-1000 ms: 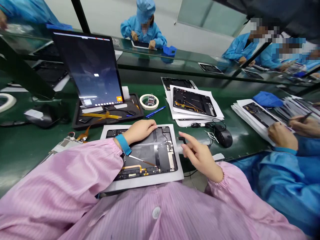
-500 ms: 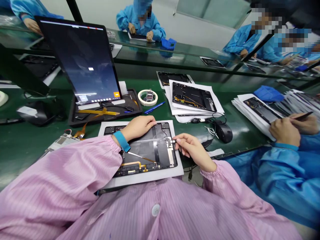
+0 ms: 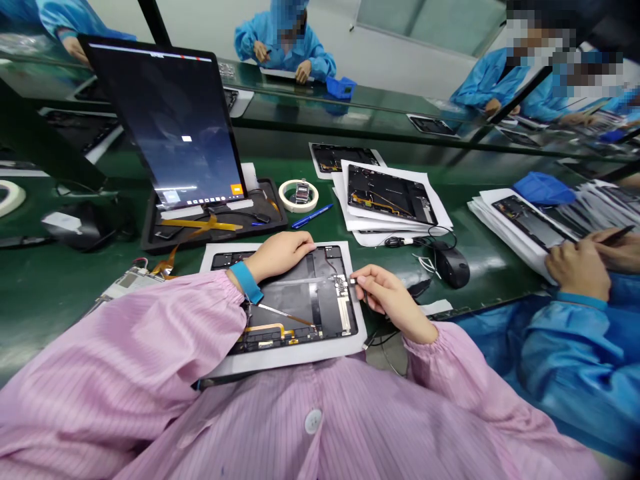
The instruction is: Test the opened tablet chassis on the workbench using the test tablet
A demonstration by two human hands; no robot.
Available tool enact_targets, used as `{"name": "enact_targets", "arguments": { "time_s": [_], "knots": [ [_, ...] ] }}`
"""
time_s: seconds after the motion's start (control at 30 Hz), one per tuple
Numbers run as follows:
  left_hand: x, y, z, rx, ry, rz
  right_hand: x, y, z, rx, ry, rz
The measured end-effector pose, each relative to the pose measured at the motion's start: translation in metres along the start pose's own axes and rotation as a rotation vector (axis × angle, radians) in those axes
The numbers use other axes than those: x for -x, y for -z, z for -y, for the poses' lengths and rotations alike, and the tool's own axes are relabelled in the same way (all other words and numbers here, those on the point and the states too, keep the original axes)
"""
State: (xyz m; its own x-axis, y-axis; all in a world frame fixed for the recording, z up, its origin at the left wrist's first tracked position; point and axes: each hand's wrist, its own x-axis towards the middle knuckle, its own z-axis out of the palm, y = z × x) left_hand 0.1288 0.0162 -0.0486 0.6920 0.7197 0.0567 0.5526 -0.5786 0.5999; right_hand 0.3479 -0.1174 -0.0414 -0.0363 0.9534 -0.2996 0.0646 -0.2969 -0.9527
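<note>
An opened tablet (image 3: 300, 303) with its black inner parts showing lies on a white sheet at the table's near edge. My left hand (image 3: 280, 255) rests on its top edge, fingers curled down on the black surface. My right hand (image 3: 387, 299) pinches a small dark cable plug (image 3: 354, 281) against the tablet's right edge, beside a small connector board. A cable (image 3: 385, 337) runs down from under that hand.
A tall dark screen (image 3: 173, 127) stands in a black tray (image 3: 210, 227) behind the tablet. A tape roll (image 3: 299, 195), a blue pen (image 3: 311, 217), a stack of opened tablets on paper (image 3: 390, 197) and a black mouse (image 3: 453, 265) lie nearby. A co-worker's hands (image 3: 580, 267) work at right.
My right hand came in from the right with its fingers apart, then closed on the plug and brought it to the tablet's right edge. My left hand stayed put.
</note>
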Motion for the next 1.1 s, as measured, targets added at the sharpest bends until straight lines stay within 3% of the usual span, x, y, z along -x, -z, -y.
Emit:
{"name": "enact_targets", "arguments": {
  "time_s": [0.43,0.53,0.67,0.77,0.93,1.03,1.1],
  "knots": [
    [0.000,-0.001,0.001,0.005,0.001,-0.006,-0.004,0.001,0.000,0.031,-0.034,0.126],
    [0.000,-0.001,0.000,0.017,0.001,-0.007,0.002,-0.004,0.000,0.338,0.102,0.048],
    [-0.001,0.000,0.000,0.044,0.004,-0.004,0.018,-0.020,0.002,1.080,0.398,-0.201],
    [-0.002,0.001,0.000,0.072,0.024,0.005,0.021,-0.031,0.000,1.377,0.459,-0.221],
    [-0.002,0.001,0.002,0.082,0.049,0.002,0.015,-0.035,-0.006,1.354,0.586,-0.179],
    [-0.001,0.001,0.002,0.088,0.034,0.003,0.017,-0.024,-0.002,1.265,0.619,-0.157],
    [0.000,0.001,0.002,0.093,0.023,0.004,0.021,0.001,0.003,1.143,0.670,-0.300]
  ]
}}
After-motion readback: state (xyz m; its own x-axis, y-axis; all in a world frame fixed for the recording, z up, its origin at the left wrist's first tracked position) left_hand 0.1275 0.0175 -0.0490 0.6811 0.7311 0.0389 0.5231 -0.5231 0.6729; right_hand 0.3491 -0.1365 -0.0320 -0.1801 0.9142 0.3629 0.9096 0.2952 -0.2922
